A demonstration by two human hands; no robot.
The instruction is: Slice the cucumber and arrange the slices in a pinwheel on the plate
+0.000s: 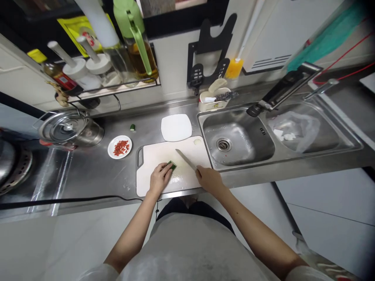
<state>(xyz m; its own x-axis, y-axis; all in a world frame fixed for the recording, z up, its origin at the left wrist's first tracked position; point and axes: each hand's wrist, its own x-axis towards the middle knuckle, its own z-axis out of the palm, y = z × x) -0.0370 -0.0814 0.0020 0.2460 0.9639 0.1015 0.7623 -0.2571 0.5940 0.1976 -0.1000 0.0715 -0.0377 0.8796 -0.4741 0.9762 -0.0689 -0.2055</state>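
Observation:
On the white cutting board (187, 154), my left hand (160, 177) grips a short dark-green piece of cucumber (172, 166), its fingers bent over the top. My right hand (209, 178) is closed around the handle of a knife (186, 159), whose blade points up and left over the board, a little apart from the cucumber. Wet spots shine on the board below the blade. A thin pale slice (197, 142) lies at the board's upper right corner. Behind the board sits a white square plate (176, 127).
Left of the board are a small plate (111, 150) of chopped red pieces and a green cucumber end (133, 127). A lidded steel pot (90, 132) stands farther left. To the right is a steel sink (243, 154) with a black faucet (281, 88). A black cord (73, 200) runs along the counter's front.

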